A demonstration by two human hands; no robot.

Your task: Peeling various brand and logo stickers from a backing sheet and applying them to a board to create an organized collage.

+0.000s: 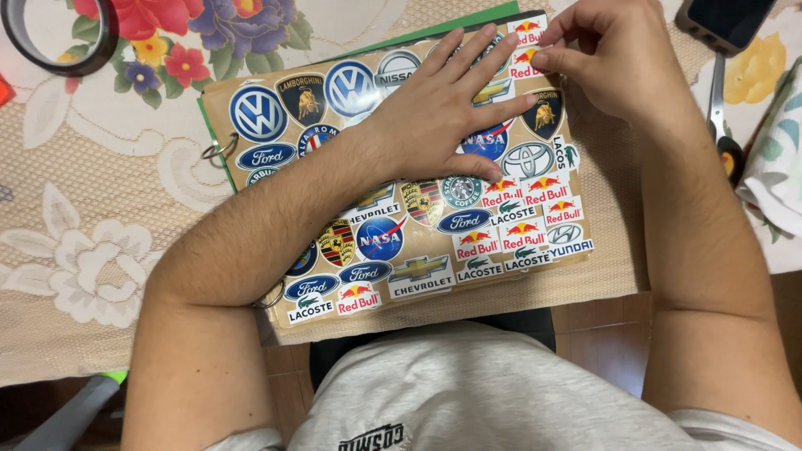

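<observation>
Already the brown board (pixel 401 167) on the table is almost covered with stickers: round badges at its left and far side, small rectangular ones crowded along the near and right edges. It lies on a lace cloth (pixel 92 200) with flower prints, two metal rings (pixel 219 150) binding its left edge over a green sheet. The left hand (pixel 443 104) lies flat on the board, fingers spread and straight, gripping nothing, just pressing it down. The right hand (pixel 614 58) is at the far right corner, thumb and forefinger pinched close together on a small red and white sticker (pixel 525 60) there; whether the sticker is fully stuck down I cannot tell. Only a few bare brown patches remain, mostly at that corner, so the sticking looks nearly finished. A roll of tape (pixel 63 33) sits far left, and a phone (pixel 727 21) and scissors (pixel 720 108) far right.
</observation>
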